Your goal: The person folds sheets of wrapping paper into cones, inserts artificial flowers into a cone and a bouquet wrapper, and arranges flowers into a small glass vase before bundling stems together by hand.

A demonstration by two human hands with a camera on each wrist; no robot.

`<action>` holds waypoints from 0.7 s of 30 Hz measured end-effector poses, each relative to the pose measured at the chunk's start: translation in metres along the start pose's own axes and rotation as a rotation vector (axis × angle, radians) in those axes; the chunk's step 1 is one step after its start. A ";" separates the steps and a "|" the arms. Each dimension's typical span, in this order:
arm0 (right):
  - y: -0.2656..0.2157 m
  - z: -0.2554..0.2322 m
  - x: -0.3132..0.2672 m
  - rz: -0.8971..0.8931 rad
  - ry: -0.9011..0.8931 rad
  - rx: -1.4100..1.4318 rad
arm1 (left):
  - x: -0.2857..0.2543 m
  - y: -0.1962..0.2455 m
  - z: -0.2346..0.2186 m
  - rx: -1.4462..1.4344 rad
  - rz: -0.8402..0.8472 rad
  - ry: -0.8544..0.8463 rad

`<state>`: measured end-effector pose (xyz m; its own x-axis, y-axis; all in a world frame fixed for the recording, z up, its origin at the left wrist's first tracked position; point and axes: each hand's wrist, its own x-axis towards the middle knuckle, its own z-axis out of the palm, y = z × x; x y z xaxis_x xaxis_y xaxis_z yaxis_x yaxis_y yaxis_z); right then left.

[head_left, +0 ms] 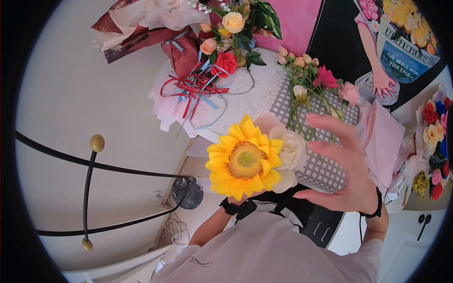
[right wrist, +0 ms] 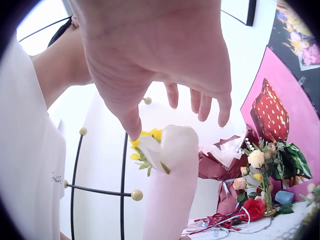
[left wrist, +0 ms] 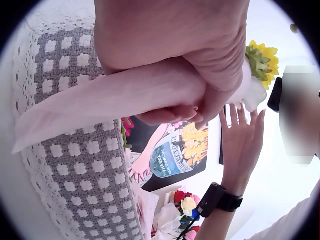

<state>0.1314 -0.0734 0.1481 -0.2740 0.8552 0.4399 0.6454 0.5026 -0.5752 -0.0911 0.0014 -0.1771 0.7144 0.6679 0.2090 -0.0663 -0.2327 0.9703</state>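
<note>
A yellow sunflower [head_left: 245,159] and a white rose [head_left: 289,150] stand side by side at the top of a small bouquet. Pale pink paper [left wrist: 120,95] wraps the stems into a long cone, and the left hand [left wrist: 172,45] grips it with curled fingers. In the head view that hand is mostly hidden behind the blooms. The right hand [head_left: 347,165] is just beside the white rose, thumb and fingers spread apart, holding nothing. In the right wrist view, the right hand [right wrist: 160,55] hangs above the flower heads, its thumb close to the yellow petals.
Loose flower stems [head_left: 302,94] lie on the checked cloth [head_left: 325,165]. Red and blue ribbons [head_left: 196,92] and a dark red wrapped bouquet [head_left: 181,52] are at the table's far left. Folded pink paper [head_left: 380,141] lies right; a black wire rack [head_left: 89,162] stands left.
</note>
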 end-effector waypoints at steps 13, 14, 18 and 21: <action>0.002 -0.006 -0.027 0.059 0.072 -0.022 | 0.023 0.032 0.002 -0.108 -0.015 -0.058; 0.001 -0.005 -0.030 0.068 0.075 0.002 | 0.020 0.033 -0.002 -0.152 -0.001 -0.086; -0.006 0.004 -0.043 0.099 0.098 -0.036 | 0.013 0.038 0.014 -0.275 0.016 -0.186; -0.011 0.004 -0.052 0.073 0.063 -0.189 | 0.017 0.055 0.031 -0.313 -0.014 -0.235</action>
<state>0.1358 -0.1230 0.1288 -0.1802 0.8760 0.4474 0.7856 0.4019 -0.4705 -0.0605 -0.0219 -0.1244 0.8543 0.4809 0.1974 -0.2389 0.0260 0.9707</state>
